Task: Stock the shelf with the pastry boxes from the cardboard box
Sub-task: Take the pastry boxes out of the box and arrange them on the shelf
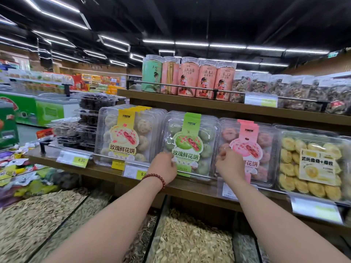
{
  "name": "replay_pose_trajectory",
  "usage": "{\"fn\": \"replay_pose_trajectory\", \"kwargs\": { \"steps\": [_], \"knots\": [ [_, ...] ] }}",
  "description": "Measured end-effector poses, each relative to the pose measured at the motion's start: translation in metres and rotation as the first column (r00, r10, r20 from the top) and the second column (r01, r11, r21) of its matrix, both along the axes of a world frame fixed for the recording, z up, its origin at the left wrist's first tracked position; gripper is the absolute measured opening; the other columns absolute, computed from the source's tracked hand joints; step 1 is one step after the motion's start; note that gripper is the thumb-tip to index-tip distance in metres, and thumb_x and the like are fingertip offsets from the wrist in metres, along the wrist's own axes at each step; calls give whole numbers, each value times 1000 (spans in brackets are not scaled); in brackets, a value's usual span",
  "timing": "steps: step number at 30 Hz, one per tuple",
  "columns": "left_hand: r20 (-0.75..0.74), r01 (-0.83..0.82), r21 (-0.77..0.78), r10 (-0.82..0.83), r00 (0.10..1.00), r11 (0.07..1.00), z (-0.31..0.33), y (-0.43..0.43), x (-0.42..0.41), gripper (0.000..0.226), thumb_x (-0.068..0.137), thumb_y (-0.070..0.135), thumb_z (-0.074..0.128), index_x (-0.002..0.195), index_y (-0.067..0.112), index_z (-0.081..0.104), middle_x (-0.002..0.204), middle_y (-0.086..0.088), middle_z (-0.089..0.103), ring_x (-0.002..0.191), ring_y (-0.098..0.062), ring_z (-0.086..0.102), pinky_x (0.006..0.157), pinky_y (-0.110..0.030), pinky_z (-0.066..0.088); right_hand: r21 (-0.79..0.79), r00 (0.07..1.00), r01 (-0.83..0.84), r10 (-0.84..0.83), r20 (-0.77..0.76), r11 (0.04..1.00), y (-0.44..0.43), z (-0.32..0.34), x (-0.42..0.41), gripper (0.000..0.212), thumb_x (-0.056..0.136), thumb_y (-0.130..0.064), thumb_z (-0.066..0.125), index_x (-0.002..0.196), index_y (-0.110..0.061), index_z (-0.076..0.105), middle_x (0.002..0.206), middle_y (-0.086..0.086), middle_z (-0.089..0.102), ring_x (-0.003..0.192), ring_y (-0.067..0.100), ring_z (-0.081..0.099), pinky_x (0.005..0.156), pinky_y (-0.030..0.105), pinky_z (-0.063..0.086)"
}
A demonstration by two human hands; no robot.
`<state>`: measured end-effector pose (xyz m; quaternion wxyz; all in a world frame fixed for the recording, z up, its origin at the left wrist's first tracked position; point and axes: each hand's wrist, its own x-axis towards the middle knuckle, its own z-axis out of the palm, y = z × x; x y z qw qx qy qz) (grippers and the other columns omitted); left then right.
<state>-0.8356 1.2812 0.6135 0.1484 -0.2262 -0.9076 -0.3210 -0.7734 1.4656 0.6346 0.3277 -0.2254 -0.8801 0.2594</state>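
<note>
The green-labelled pastry box [190, 141] stands upright at the front of its row on the middle shelf [190, 189], behind the metal rail [201, 177]. It is held from both sides: the left hand [165, 167] is curled on its lower left corner, and the right hand [228, 164] is curled on its lower right edge, in front of the pink-labelled pastry boxes [266, 149]. It is judged that this box is only now being set or straightened in its place, so this step is not yet finished. To the left, the yellow-labelled pastry boxes [125, 135] are seen several deep, and several pink labels are also seen one behind another. How deep the green row is cannot be told. The cardboard box is not in view, so what is left to be stocked cannot be counted. Further out, tall canisters [190, 78] are lined on the upper shelf [171, 95], and open bins of seeds [190, 242] are placed below.
</note>
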Motion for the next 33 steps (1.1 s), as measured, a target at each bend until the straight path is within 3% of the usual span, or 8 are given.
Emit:
{"fn": "replay_pose_trajectory", "kwargs": {
  "steps": [3, 8, 14, 17, 24, 27, 29, 33],
  "knots": [
    [-37, 2, 33, -1, 999, 999, 8, -19, 15, 25, 87, 16, 51, 107, 9, 64, 104, -12, 66, 102, -28, 60, 88, -37, 50, -25, 994, -101, 100, -46, 995, -24, 7, 22, 9, 85, -10, 57, 81, -18, 58, 90, 6, 67, 85, 25, 61, 75, 33, 50],
    [-40, 19, 37, -18, 999, 999, 15, -66, 53, 16, 85, 17, 53, 91, 12, 67, 92, -7, 68, 84, -21, 63, 77, -32, 53, 2, 974, -220, 220, -55, 975, -86, 8, 72, 7, 82, -18, 63, 76, -22, 63, 73, -3, 64, 83, 21, 64, 78, 32, 52],
    [-25, 62, 66, -61, 998, 996, 3, -148, 124, 15, 84, 19, 59, 82, 10, 71, 84, -7, 72, 85, -21, 65, 80, -30, 51, -13, 968, -250, 249, -10, 968, -173, -13, 149, 15, 82, -24, 62, 68, -25, 58, 73, 1, 69, 77, 23, 67, 77, 37, 55],
    [2, 99, 118, -99, 995, 988, -11, -197, 172, 11, 82, 17, 62, 80, 13, 72, 75, -3, 71, 73, -13, 62, 74, -23, 51, -82, 976, -219, 219, -18, 972, -223, -30, 188, 16, 82, -26, 64, 67, -26, 58, 72, -3, 67, 75, 17, 65, 75, 30, 53],
    [371, 88, 154, -140, 918, 984, -110, -348, 274, 17, 86, 20, 64, 71, 12, 68, 65, -6, 70, 61, -12, 67, 56, -25, 55, -272, 913, -360, 397, 94, 892, -352, -104, 301, 8, 87, -20, 64, 79, -19, 66, 71, -11, 63, 71, 5, 60, 66, 18, 49],
    [434, 88, 99, -122, 893, 991, -151, -391, 313, 29, 85, 19, 66, 57, 12, 60, 42, 7, 56, 40, 3, 54, 46, -6, 41, -351, 876, -401, 466, 123, 846, -383, -148, 337, 7, 85, -16, 65, 79, -17, 66, 71, -12, 62, 65, 0, 55, 64, 12, 47],
    [505, 117, 50, -126, 854, 992, -183, -420, 333, 35, 84, 20, 68, 52, 16, 55, 34, 8, 50, 39, 1, 52, 44, -5, 36, -429, 840, -394, 508, 191, 813, -402, -187, 355, 8, 84, -12, 65, 77, -13, 66, 69, -6, 62, 60, 0, 50, 59, 10, 43],
    [532, 95, -53, -52, 845, 994, -253, -463, 349, 42, 82, 23, 69, 47, 20, 46, 42, 2, 48, 51, -11, 50, 49, -20, 38, -546, 765, -297, 537, 354, 783, -419, -267, 382, 9, 84, -15, 65, 76, -12, 66, 73, 7, 69, 64, 16, 59, 69, 29, 52]
  ]
}}
